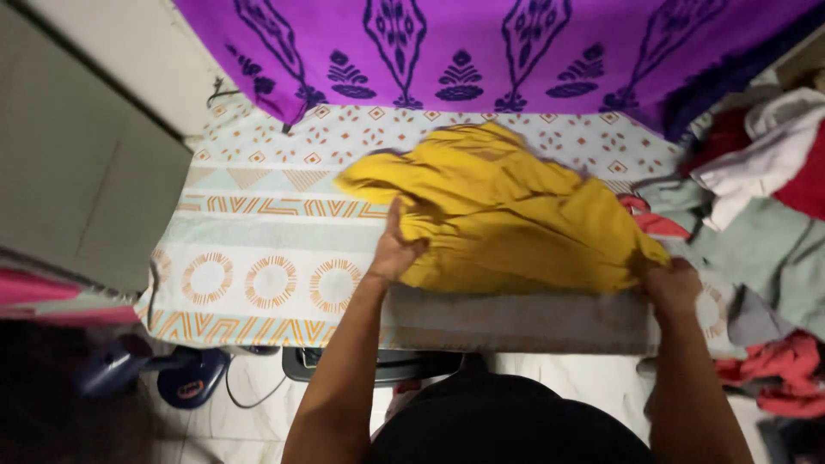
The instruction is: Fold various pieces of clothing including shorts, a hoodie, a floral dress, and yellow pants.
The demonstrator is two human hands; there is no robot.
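A crumpled mustard-yellow garment (507,206) lies on a pale patterned cloth (266,223) spread over a flat surface. My left hand (394,249) rests on the garment's left edge, fingers pinching the fabric there. At the garment's lower right corner, my right hand (672,283) grips a fold of the yellow cloth. Both forearms reach in from the bottom of the view.
A purple patterned cloth (516,51) hangs along the far side. A heap of mixed clothes (765,189), white, red and grey-green, sits to the right. A blue iron (185,378) with its cord lies on the floor at lower left, beside a grey cabinet (77,172).
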